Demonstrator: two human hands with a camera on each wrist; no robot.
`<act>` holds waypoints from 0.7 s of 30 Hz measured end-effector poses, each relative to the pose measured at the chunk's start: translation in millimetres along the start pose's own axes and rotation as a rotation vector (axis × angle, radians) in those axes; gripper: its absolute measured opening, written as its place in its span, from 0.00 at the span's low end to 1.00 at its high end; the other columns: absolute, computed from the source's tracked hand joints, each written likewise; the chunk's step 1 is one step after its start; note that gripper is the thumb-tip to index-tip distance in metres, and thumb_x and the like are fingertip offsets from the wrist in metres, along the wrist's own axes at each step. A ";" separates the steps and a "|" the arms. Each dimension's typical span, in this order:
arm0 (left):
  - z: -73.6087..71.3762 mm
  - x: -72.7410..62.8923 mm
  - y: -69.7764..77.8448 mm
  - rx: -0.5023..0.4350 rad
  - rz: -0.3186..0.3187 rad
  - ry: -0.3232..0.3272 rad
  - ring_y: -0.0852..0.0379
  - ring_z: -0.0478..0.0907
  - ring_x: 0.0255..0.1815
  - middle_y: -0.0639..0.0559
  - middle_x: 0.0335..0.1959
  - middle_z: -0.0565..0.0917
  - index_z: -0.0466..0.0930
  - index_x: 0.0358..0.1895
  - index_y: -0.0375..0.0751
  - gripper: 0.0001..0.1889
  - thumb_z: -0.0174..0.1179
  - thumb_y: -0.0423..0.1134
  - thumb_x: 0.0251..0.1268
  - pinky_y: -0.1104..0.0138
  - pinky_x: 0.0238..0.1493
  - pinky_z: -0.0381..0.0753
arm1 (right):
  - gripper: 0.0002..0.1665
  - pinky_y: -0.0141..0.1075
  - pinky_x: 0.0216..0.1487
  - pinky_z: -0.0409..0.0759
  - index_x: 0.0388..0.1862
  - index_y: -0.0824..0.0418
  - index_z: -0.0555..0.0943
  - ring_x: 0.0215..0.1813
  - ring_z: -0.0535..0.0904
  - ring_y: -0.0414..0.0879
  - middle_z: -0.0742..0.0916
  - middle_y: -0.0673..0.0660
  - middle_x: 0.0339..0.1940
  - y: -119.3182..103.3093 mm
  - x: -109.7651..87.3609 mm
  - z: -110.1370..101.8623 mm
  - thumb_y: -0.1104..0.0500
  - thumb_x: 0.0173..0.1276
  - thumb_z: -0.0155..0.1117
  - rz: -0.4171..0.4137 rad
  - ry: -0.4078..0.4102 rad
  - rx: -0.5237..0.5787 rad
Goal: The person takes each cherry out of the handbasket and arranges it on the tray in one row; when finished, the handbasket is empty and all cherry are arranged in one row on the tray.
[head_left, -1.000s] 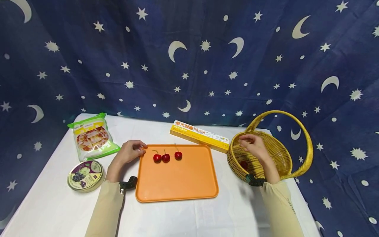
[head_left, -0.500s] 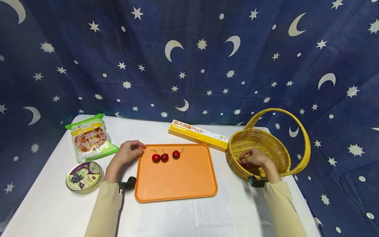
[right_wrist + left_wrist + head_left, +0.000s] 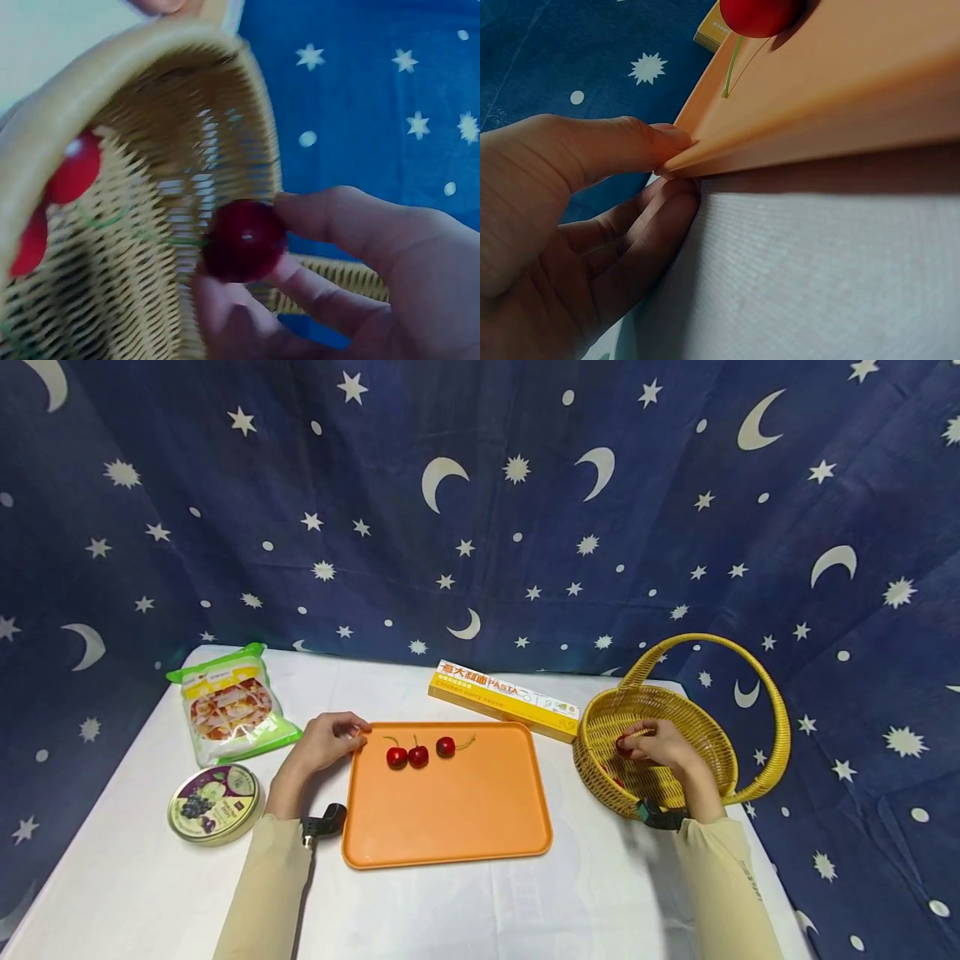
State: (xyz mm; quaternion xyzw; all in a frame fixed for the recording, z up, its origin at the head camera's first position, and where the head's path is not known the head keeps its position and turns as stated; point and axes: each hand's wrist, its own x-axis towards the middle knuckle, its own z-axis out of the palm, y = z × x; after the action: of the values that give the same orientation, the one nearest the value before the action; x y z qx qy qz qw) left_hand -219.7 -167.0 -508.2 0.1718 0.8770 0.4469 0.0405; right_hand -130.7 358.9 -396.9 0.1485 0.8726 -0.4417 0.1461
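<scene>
Grip: right hand (image 3: pixel 663 750) pinches one cherry (image 3: pixel 246 241).
Cherry: over the basket's (image 3: pixel 596 783) interior, near at least two other cherries (image 3: pixel 76 169).
Risk: smooth skin could slip if squeezed off-centre.
Tray (image 3: pixel 450 818): left hand (image 3: pixel 322 745) pinches a corner; a tug might roll its three cherries (image 3: pixel 417 757).

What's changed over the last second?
Right grip, seemingly empty a second ago, dipped into the wicker basket and now pinches a cherry. On the orange tray, the rightmost cherry turned, its stem swinging from upright to pointing right. Unchanged: left grip pinching the tray's far-left corner, left cherry pair, pasta box.
</scene>
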 end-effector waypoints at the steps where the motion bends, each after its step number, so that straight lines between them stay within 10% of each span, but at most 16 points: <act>1: -0.1 0.0 0.1 0.001 0.000 0.000 0.55 0.73 0.28 0.50 0.29 0.81 0.86 0.41 0.38 0.08 0.66 0.29 0.58 0.64 0.33 0.72 | 0.23 0.42 0.42 0.82 0.56 0.77 0.74 0.35 0.83 0.43 0.86 0.53 0.35 -3.2 -0.6 -1.0 0.61 0.69 0.62 -0.004 0.013 0.003; 13: 0.5 2.4 0.0 -0.011 0.022 0.019 0.57 0.74 0.27 0.50 0.28 0.81 0.87 0.40 0.37 0.08 0.66 0.27 0.56 0.66 0.31 0.71 | 0.24 0.32 0.40 0.82 0.56 0.78 0.72 0.35 0.81 0.35 0.82 0.48 0.35 -42.4 -5.9 15.1 0.65 0.67 0.65 -0.259 0.199 0.181; 21: -0.9 2.3 -0.1 -0.024 0.010 0.010 0.57 0.73 0.25 0.49 0.27 0.81 0.86 0.40 0.37 0.08 0.66 0.28 0.57 0.67 0.28 0.71 | 0.25 0.30 0.36 0.79 0.56 0.78 0.76 0.34 0.79 0.41 0.83 0.67 0.41 -73.3 5.4 92.9 0.72 0.59 0.65 -0.311 0.078 0.167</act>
State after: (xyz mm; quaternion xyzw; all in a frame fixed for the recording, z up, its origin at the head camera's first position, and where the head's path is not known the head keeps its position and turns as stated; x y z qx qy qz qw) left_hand -222.1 -166.9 -507.5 0.1733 0.8710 0.4583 0.0358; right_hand -152.7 242.5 -398.3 0.0406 0.8503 -0.5239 0.0292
